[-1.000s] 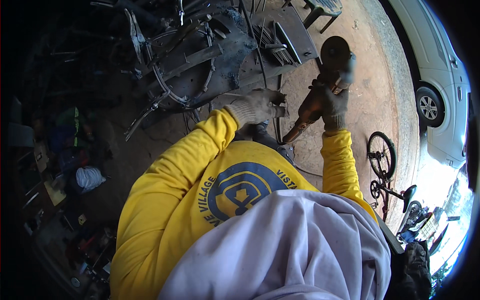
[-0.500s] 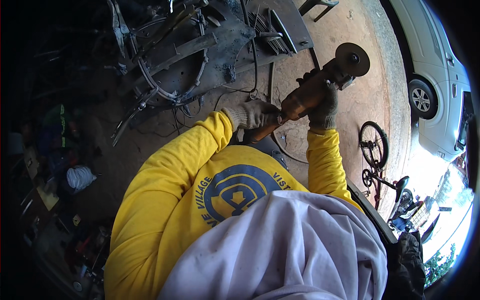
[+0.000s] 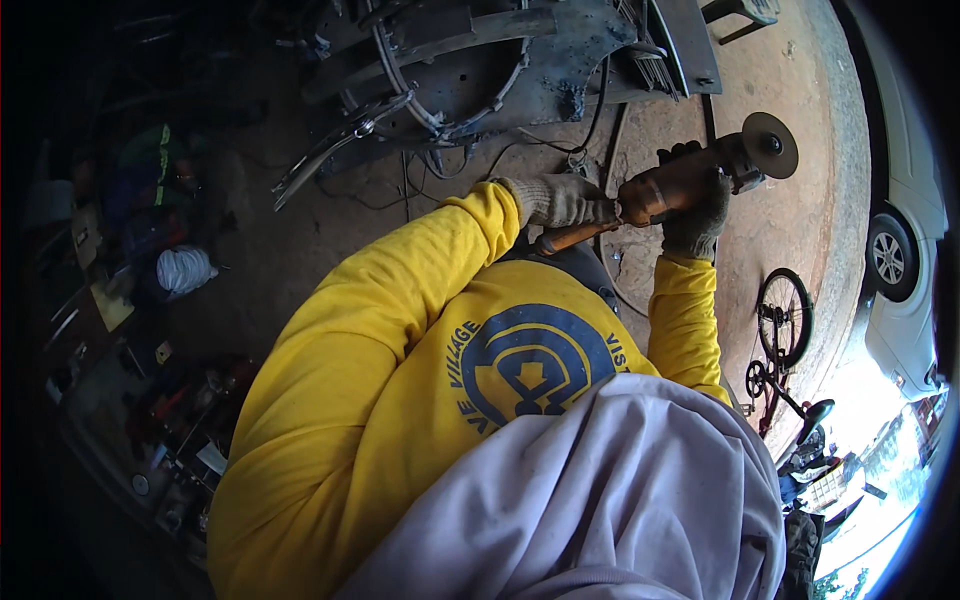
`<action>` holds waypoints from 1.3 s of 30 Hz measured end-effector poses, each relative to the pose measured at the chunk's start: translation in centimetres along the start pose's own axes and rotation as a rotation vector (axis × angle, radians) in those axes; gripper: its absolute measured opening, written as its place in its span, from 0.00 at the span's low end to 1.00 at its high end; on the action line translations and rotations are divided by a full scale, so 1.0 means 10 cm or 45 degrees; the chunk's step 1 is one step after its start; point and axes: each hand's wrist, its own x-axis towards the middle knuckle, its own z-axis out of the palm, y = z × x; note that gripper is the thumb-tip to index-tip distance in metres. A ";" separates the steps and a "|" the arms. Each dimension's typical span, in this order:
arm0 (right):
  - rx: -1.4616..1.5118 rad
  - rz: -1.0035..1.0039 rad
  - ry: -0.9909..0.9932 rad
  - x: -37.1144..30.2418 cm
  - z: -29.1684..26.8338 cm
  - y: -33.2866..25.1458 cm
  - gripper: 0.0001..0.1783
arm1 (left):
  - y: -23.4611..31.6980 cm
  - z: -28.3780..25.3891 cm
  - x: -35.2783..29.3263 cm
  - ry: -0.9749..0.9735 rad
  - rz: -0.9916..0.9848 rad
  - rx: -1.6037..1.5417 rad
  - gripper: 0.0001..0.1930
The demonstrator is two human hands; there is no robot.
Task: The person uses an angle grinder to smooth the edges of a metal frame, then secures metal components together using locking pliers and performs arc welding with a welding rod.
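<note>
A worn orange-brown angle grinder with a round flat disc is held in front of my chest, disc end pointing right and away. My right hand, in a grey knit glove, is wrapped round its body behind the head. My left hand, gloved too, closes on the rear of the body; its fingertips are partly hidden. Below that hand the tool's rear handle slants down to the left. Beyond my left arm, a round metal hoop rests at a dark steel worktable, with locking pliers clamped to it.
Thin rods lie at the worktable's right end, near a stool. Cables run across the floor. A bicycle lies to the right, with a pale vehicle beyond. A white bundle and clutter sit in shadow at left.
The view has swung, so the worktable, bicycle and vehicle appear shifted right. Both hands still hold the grinder in much the same pose, and its rear handle shows more clearly.
</note>
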 end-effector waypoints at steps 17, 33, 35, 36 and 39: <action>-0.076 0.294 0.383 0.01 0.08 1.14 0.27 | -0.48 0.21 -0.68 0.416 -0.403 0.680 0.29; -1.456 0.702 0.692 1.01 -0.25 2.53 0.35 | -0.97 0.06 -0.50 0.403 -0.931 0.645 0.33; -1.521 0.746 0.735 1.04 -0.35 2.52 0.35 | -0.95 0.00 -0.51 0.376 -0.949 0.566 0.30; -1.564 0.767 0.752 1.05 -0.34 2.51 0.35 | -1.19 0.08 -0.55 0.390 -0.963 0.562 0.30; -1.737 0.816 0.763 1.20 -0.36 2.49 0.34 | -1.83 0.42 -0.74 0.608 -0.698 0.683 0.29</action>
